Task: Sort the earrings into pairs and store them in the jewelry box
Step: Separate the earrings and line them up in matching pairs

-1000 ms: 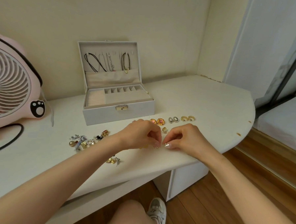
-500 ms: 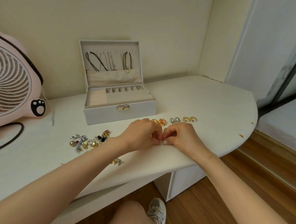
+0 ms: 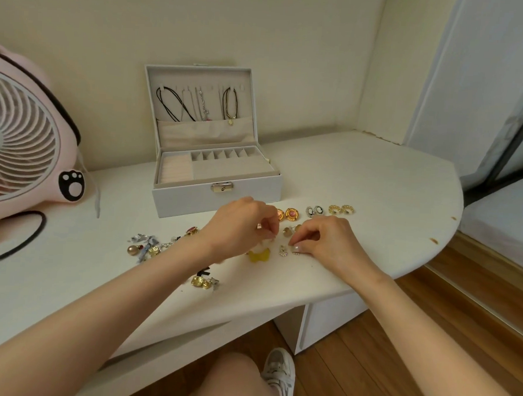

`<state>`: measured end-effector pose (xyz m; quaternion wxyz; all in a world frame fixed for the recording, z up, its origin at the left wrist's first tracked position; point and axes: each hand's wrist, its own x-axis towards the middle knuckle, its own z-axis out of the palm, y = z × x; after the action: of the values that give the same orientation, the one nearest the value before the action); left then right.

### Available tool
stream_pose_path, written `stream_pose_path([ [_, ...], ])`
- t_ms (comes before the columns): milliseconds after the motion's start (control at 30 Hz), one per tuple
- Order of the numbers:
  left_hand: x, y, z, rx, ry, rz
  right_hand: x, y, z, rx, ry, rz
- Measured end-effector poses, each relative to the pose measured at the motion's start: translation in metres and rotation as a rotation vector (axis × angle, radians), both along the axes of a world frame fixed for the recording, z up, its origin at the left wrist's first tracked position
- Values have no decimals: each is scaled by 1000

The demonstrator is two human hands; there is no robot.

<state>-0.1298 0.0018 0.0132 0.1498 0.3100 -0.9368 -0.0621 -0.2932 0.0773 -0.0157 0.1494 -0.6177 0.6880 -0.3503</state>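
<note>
L hand (image 3: 240, 227) away; earring (image 3: 296, 252) under fingers (image 3: 307, 239)

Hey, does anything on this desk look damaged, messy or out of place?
Yes. Small brown spots on the desk near its rounded right edge look like chips or stains, and its back edge by the wall looks ragged. The unsorted earrings lie in a tangled heap, unlike the neat pairs near the jewelry box.
</note>
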Motion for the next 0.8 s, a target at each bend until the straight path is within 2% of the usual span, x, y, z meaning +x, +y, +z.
stream_pose_path([
  [433, 34, 3, 2, 22, 54, 0, 15, 2, 8, -76, -8, -2],
  [600, 56, 6, 1, 65, 43, -15, 42, 3, 17, -113, -12, 99],
  [800, 91, 2, 4, 191, 105, 65, 71, 4, 21, -91, -51, 234],
])
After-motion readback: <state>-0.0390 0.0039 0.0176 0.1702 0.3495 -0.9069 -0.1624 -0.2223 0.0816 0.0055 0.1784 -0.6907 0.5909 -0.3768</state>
